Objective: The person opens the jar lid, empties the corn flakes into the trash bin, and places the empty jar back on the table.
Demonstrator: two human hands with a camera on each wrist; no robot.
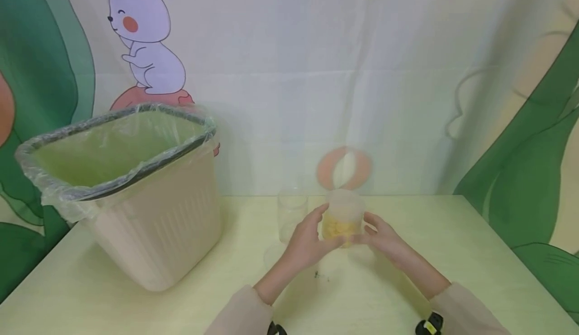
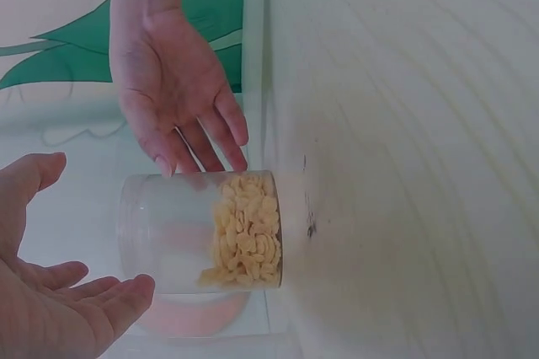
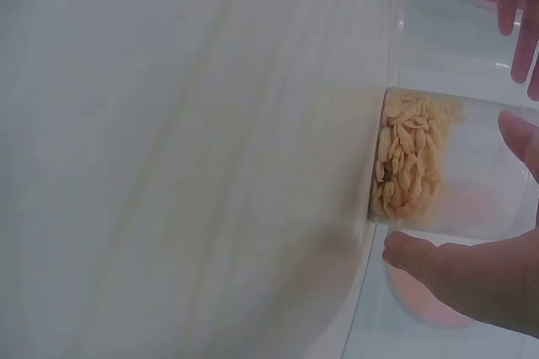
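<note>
A clear cylindrical jar [image 1: 345, 219], partly filled with pale yellow flakes [image 2: 247, 237], stands upright on the table between both hands. My left hand [image 1: 309, 239] is on its left side, and in the left wrist view its fingers are loosely spread beside the jar's upper part. On the other side is my right hand [image 1: 382, 237]; the left wrist view shows its fingers extended close against the jar wall. Whether the fingertips touch the jar I cannot tell. In the right wrist view the right thumb [image 3: 438, 275] lies beside the jar near its base.
Behind the left hand stands another clear container [image 1: 291, 214]. A faint, transparent round thing [image 1: 273, 254] is partly hidden by the left wrist. At left is a beige bin [image 1: 158, 239] with a clear liner. Small dark marks [image 1: 321, 275] dot the table [image 1: 375, 310]; a printed curtain [image 1: 253, 98] hangs behind.
</note>
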